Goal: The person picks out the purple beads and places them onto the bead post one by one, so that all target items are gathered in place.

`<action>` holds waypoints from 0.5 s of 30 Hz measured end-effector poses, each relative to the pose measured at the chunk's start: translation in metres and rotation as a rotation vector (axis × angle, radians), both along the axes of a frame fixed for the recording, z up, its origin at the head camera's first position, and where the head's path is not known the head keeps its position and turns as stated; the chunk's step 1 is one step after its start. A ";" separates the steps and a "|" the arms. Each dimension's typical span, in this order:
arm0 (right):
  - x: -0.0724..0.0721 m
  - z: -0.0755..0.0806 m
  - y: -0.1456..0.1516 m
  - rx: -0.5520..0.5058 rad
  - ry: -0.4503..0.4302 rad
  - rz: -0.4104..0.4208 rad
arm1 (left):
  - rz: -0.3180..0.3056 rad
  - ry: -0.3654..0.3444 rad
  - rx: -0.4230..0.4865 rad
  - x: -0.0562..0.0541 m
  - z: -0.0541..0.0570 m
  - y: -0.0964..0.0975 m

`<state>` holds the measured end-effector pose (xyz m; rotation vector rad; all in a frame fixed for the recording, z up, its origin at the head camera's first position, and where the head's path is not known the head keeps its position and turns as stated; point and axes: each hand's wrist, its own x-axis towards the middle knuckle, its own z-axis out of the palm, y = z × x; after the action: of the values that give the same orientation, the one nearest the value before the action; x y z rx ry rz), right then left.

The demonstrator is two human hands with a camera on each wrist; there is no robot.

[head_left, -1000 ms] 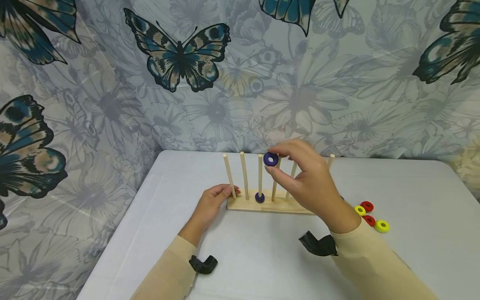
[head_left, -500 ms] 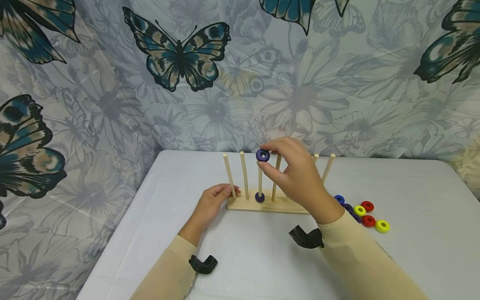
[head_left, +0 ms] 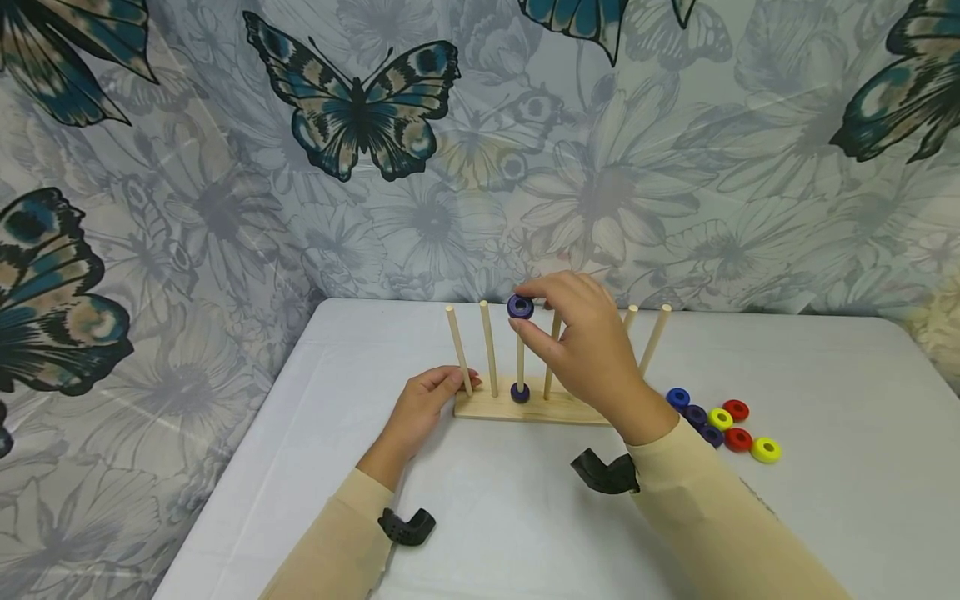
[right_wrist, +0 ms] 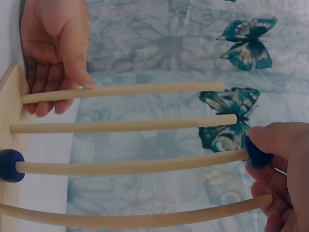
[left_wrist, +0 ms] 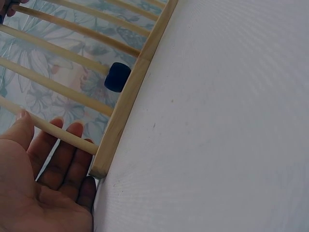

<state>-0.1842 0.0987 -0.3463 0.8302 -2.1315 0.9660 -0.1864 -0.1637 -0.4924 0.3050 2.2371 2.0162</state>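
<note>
From where I stand, the person's right hand (head_left: 588, 346) pinches a purple ring (head_left: 512, 310) between thumb and fingertips; the ring lies at its ten o'clock. The left hand (head_left: 429, 400) sits low, thumb against the leftmost peg (head_left: 457, 346) and fingers loosely curled behind it, so the ring is up at about half past one from there. The right hand is plainly the nearer.

The held ring is right at the tip of the third peg (head_left: 521, 354), counting from the left. That peg's long axis runs twelve to six, while the ring's hole faces partly toward the person; I can't tell whether the tip has entered it. Straight down, at six o'clock, another ring (head_left: 520, 397) rests round the peg's foot.

The wooden base (head_left: 495, 408) stretches nine to three across the table (head_left: 487, 500). Loose rings (head_left: 720, 424) cluster at the right hand's four o'clock.
</note>
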 end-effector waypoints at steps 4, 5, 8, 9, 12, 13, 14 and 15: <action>0.001 0.000 0.000 0.008 -0.008 -0.014 | 0.000 0.002 -0.001 0.001 0.001 0.000; 0.001 0.000 0.000 0.011 -0.008 -0.017 | 0.002 0.000 -0.001 0.001 0.001 0.001; 0.001 0.001 -0.001 0.015 -0.005 -0.022 | 0.004 -0.004 0.006 0.001 0.002 0.001; 0.001 0.001 -0.001 0.015 -0.003 -0.023 | 0.002 -0.004 0.012 0.001 0.002 0.001; 0.001 0.000 -0.002 0.015 0.003 -0.027 | 0.005 -0.003 0.009 0.001 0.001 0.001; 0.001 0.000 -0.002 0.017 0.005 -0.029 | 0.007 -0.002 0.003 0.001 0.001 0.001; 0.001 0.000 -0.002 0.018 0.006 -0.031 | 0.009 -0.001 -0.002 0.001 0.001 0.001; 0.001 0.000 -0.002 0.020 0.007 -0.035 | 0.011 0.001 -0.008 0.001 0.001 0.001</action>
<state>-0.1832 0.0964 -0.3466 0.8030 -2.1460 0.9238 -0.1857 -0.1631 -0.4917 0.2937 2.2516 2.0129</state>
